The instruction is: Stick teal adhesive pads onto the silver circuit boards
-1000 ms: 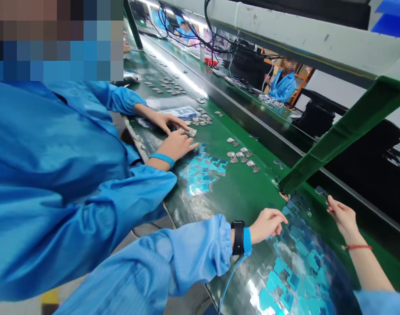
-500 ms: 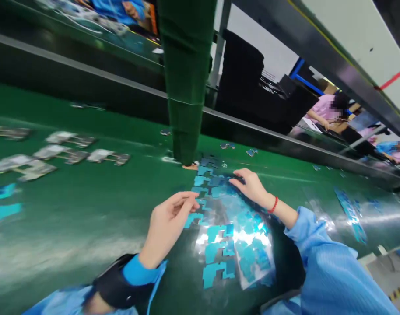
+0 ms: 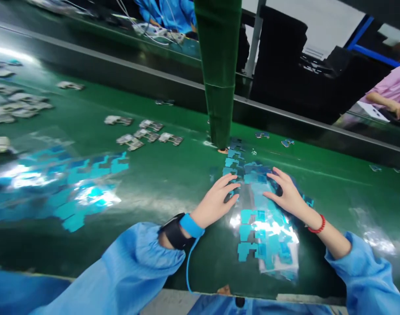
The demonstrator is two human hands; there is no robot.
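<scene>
Two hands lie on one glossy clear sheet studded with teal film cut-outs, which sits on the green belt directly under and between them; the left hand has its fingers loosely spread, tips resting on the sheet's near-left edge, and the right hand is flattened with fingers splayed over the sheet's far-right part; neither seems to pinch anything, though the undersides of the fingers are hidden. A dark wrist strap with a blue band and a trailing blue cord sits on the left wrist; a red string bracelet circles the right.

As to progress, most of the notched, blocky teal pieces are on the sheet in rough rows, so I judge that little has been taken off it and that most remain; some lie loose just beyond the fingertips, at the foot of the green post. Well to the left of the left hand lies a second shiny sheet of the same teal shapes; beyond it, small grey metal parts are scattered, flat and dull against the belt. The sheets glare white where light strikes them; the belt is smooth and slightly reflective. Far past the right hand, a person in pink works at another bench.
</scene>
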